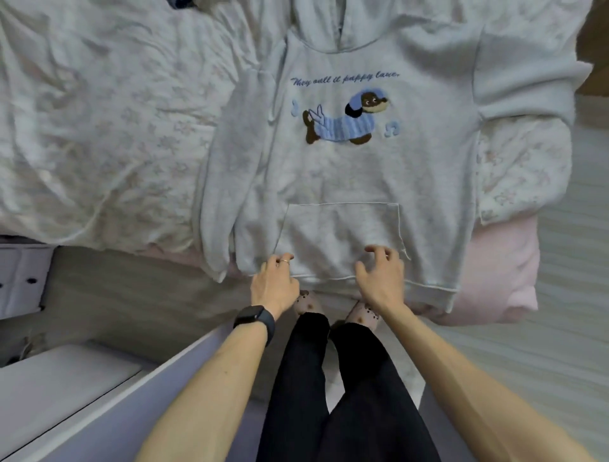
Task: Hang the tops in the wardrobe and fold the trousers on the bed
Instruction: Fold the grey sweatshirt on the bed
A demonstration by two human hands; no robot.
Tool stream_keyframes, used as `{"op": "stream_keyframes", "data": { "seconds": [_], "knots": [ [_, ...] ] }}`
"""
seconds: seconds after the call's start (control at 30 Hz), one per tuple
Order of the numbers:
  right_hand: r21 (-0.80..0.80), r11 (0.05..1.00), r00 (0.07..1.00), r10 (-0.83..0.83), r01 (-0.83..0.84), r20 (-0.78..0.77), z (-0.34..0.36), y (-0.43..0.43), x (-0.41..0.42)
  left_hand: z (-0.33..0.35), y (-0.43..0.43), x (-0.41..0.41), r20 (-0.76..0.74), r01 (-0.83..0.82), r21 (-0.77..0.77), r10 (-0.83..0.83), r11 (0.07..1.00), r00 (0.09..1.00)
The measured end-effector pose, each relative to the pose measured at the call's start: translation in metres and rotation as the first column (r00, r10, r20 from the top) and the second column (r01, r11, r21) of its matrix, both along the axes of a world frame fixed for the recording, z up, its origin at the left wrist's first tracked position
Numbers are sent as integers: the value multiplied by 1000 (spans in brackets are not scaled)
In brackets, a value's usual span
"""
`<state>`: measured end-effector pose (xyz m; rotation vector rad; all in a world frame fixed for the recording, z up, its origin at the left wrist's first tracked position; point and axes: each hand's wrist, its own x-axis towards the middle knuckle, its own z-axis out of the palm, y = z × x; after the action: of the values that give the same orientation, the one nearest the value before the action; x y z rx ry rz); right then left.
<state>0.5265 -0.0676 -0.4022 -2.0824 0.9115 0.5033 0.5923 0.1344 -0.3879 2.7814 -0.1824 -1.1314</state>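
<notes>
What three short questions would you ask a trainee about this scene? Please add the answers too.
1. True or false: the hoodie lies front up on the bed.
2. Which wrist wears the watch? A) left B) right C) neither
3. Fill in: the left hand and the right hand are at the hoodie's ____, near its front pocket.
Key: 1 true; 2 A; 3 hem.

The hoodie [346, 171] loses its hood [333, 23] at the top edge, where a dark garment [183, 2] is also cut off. The chest lettering [344, 79] is too blurred to read, and the left hand [273, 283] may hide fingertips in the hem [329, 279].
</notes>
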Motion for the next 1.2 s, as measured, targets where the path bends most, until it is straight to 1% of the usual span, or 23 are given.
{"op": "stream_keyframes", "data": {
  "seconds": [0.1,0.17,0.2,0.27,0.33,0.37,0.43,0.47,0.53,0.6,0.67,0.73,0.8,0.87,0.93,0.97,1.0,1.03,1.07,1.1,1.13,1.17,1.2],
  "knots": [
    [32,996,994,80,-82,73,12,16,47,10,0,28,92,-151,-67,157,986,983],
    [38,985,981,162,-167,104,20,27,78,13,12,48,169,-255,-106,270,961,948],
    [36,974,968,219,-225,121,23,37,99,13,24,61,206,-326,-143,350,934,914],
    [41,962,954,262,-271,144,25,45,125,9,39,77,243,-434,-204,475,877,846],
    [42,943,933,321,-332,166,19,63,157,-2,66,94,240,-526,-210,565,824,789],
    [59,936,927,333,-347,170,14,72,169,-9,77,100,238,-528,-173,556,831,797],
    [140,934,939,309,-329,149,4,86,188,-24,94,105,243,-443,-29,436,896,867],
    [194,933,951,284,-304,123,-6,103,209,-36,111,116,256,-396,34,375,918,891],
    [335,924,982,186,-186,33,-13,115,223,-45,121,119,252,-303,108,269,947,930],
    [438,897,997,79,-59,-28,-23,142,249,-51,148,137,213,-284,67,265,956,941],
    [498,865,998,-49,61,-36,-18,158,275,-39,170,155,205,-274,0,268,962,941],
    [543,834,994,-107,102,-23,-4,175,305,-15,199,181,282,-282,-48,284,958,916],
    [619,778,990,-139,109,1,18,189,337,16,226,217,391,-288,-97,302,953,869],
    [662,748,991,-117,47,62,43,207,376,52,257,267,526,-272,-95,280,958,803],
    [688,724,989,-57,-51,134,62,219,409,83,282,317,638,-235,-66,222,970,737],
    [681,721,983,1,-128,183,67,224,421,95,293,339,663,-228,-30,190,973,724],
    [652,726,968,73,-217,241,70,229,433,104,306,364,660,-236,22,163,971,733],
    [592,745,945,165,-307,282,69,231,440,109,316,384,627,-262,90,150,961,764],
    [509,773,921,261,-378,287,67,232,442,110,324,399,591,-288,177,132,941,796],
    [406,798,894,365,-444,259,62,230,442,108,329,409,556,-303,256,116,918,823],
    [299,802,855,472,-517,214,54,227,435,104,328,411,522,-301,304,106,904,846],
    [186,776,798,579,-603,168,44,221,430,98,323,413,499,-284,302,103,910,860],
    [106,733,741,662,-672,117,33,215,415,90,314,403,479,-265,266,112,927,871]
  ]
}}
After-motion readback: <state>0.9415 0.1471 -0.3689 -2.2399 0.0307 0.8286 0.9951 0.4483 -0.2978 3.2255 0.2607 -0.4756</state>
